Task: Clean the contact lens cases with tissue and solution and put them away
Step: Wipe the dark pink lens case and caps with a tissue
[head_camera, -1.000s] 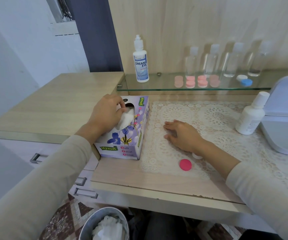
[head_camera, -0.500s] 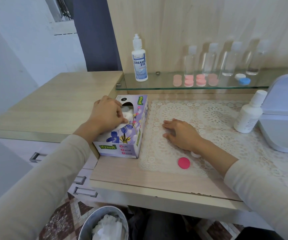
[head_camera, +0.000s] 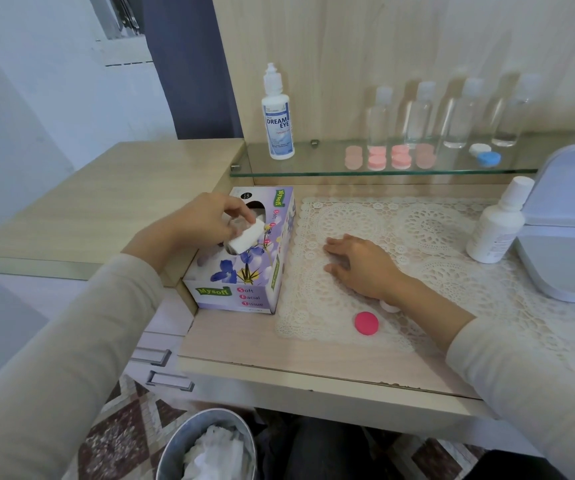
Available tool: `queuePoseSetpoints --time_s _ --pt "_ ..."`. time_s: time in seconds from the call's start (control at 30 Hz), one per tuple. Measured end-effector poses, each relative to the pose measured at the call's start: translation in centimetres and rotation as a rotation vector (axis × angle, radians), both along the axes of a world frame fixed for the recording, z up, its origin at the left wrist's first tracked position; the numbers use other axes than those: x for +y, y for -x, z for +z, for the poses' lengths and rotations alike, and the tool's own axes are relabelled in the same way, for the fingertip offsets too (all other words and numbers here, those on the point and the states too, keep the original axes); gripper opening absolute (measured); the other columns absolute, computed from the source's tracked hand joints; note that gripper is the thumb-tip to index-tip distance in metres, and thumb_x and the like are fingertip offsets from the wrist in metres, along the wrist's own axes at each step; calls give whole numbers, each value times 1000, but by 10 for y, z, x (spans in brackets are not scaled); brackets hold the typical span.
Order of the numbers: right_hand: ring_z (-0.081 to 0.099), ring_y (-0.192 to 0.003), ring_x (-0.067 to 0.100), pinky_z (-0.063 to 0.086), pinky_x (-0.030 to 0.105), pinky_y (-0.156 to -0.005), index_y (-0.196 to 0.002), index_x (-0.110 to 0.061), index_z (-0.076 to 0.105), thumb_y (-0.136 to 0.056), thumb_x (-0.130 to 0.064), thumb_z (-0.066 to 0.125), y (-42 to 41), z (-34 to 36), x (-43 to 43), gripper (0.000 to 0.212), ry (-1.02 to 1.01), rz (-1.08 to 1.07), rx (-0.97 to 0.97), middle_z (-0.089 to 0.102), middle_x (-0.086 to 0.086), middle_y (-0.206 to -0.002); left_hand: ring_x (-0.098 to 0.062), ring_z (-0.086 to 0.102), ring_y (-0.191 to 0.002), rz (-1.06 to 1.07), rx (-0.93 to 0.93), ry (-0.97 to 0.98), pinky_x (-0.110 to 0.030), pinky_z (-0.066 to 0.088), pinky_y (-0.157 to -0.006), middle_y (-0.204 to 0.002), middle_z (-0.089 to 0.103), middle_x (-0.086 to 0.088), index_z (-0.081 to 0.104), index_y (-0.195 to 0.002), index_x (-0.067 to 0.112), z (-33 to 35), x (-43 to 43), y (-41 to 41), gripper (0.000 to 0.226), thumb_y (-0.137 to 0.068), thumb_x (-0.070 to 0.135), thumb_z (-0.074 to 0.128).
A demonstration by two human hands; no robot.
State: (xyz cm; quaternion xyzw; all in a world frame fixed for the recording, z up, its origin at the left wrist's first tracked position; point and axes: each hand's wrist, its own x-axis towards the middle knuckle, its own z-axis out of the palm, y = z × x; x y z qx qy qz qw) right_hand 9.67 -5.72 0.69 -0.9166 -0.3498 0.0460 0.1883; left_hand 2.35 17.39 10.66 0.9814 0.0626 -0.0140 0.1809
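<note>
I see left hand (head_camera: 206, 221) pinching tissue (head_camera: 247, 238) at its fold, prob. v. light & tear-prone; right hand (head_camera: 362, 263) flat, released.

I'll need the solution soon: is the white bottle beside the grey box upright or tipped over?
Upright: the white bottle stands on its base on the lace mat, cap on top.

Tissue box (head_camera: 244, 268) left of mat (head_camera: 417, 237); cap (head_camera: 366, 323) apparently on mat's front.
</note>
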Motion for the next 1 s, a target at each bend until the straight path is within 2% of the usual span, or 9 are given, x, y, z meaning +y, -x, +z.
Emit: queuePoseSetpoints --time_s 0.07,0.2,0.33,0.43,0.57,0.63,0.77,0.93,1.0 --pt "24 -139 20 30 40 -109 -137 -16 42 -93 -32 51 0 0 0 47 0 -1 2 35 -4 -148 -13 47 -102 -39 78 -7 -27 38 -79 -118 52 2 58 -103 26 4 1 4 35 -79 3 65" --pt "22 -140 20 28 40 -111 -138 -17 41 -94 -32 50 1 0 -1 48 7 -4 13 33 -4 -148 -28 60 -96 -53 155 11 -43 54 -76 -122 51 1 50 -91 32 2 5 8 42 -70 -1 68" --pt "23 -140 20 28 38 -110 -138 -17 41 -94 -31 50 0 0 0 48 -1 -6 9 34 -4 -148 -20 57 -95 -22 61 -85 -29 49 -64 -121 58 1 56 -80 24 -2 2 6 23 -73 11 74" --pt "23 -140 20 28 38 -110 -138 -16 41 -93 -32 51 0 0 0 49 3 -5 9 34 -4 -148 -14 48 -96 -44 -22 -237 -23 34 -78 -121 61 -2 60 -68 18 -10 0 3 15 -75 17 73" --pt "23 -140 20 27 38 -111 -138 -16 41 -93 -31 51 0 -1 0 49 -2 -8 12 34 -4 -148 -17 54 -103 -8 -172 -111 -23 35 -87 -117 64 -5 73 -84 5 -11 2 2 11 -80 13 68" --pt "23 -140 20 28 39 -111 -138 -16 41 -93 -31 51 0 -1 0 48 1 -5 5 34 -4 -148 -17 54 -104 -12 -281 -92 -20 31 -87 -114 65 -5 74 -88 6 -7 -1 3 12 -81 13 67" --pt "25 -139 20 29 38 -110 -137 -16 42 -93 -32 50 -1 0 -1 47 12 0 -1 34 -4 -148 -15 55 -100 11 -476 22 -27 36 -92 -109 66 -5 73 -88 7 2 -11 6 13 -80 16 68" --pt "25 -139 21 29 38 -109 -137 -16 43 -93 -32 50 0 1 0 47 20 8 -8 34 -3 -148 -21 57 -104 -15 -406 -26 -31 38 -95 -108 67 -7 72 -89 7 10 -13 8 13 -85 14 63" --pt "24 -140 22 28 38 -110 -137 -16 42 -94 -32 50 0 2 0 47 24 6 -4 33 -3 -149 -22 56 -105 -37 -290 -47 -34 39 -97 -111 66 -6 70 -86 16 11 -6 12 16 -84 5 60"
